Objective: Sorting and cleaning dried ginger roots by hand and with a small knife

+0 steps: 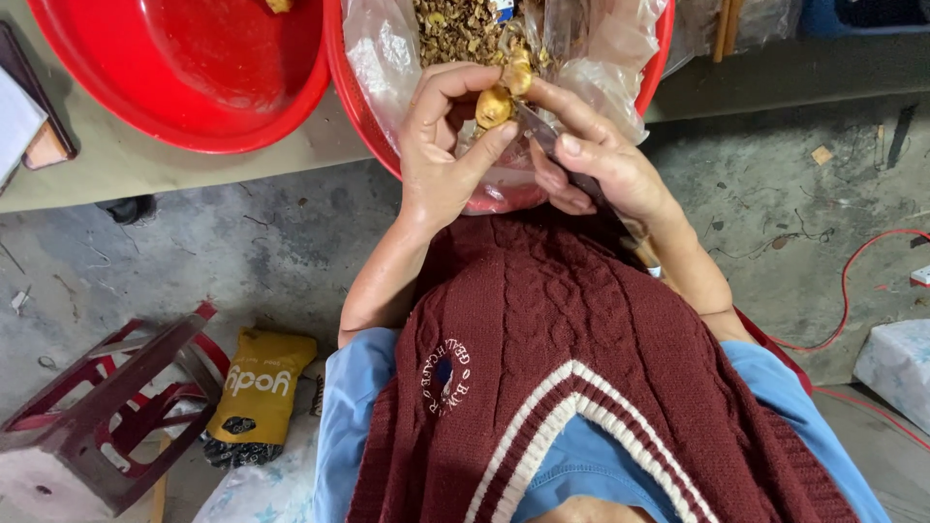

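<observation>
My left hand (pixel 444 145) pinches a small yellowish root piece (pixel 494 105) between thumb and fingers, over a red basin (pixel 360 107) lined with a clear plastic bag (pixel 387 58). My right hand (pixel 599 160) grips a knife (pixel 542 134) whose blade touches the root piece. Brown peelings and scraps (pixel 460 29) fill the bag behind the hands. A dark red knitted sweater (pixel 562 358) covers my lap below.
A second red basin (pixel 194 68) sits to the left on a pale table (pixel 145 165). On the concrete floor lie an overturned dark red stool (pixel 107 397), a yellow bag (pixel 260 383), a red cable (pixel 852 281) and a white block (pixel 896 363).
</observation>
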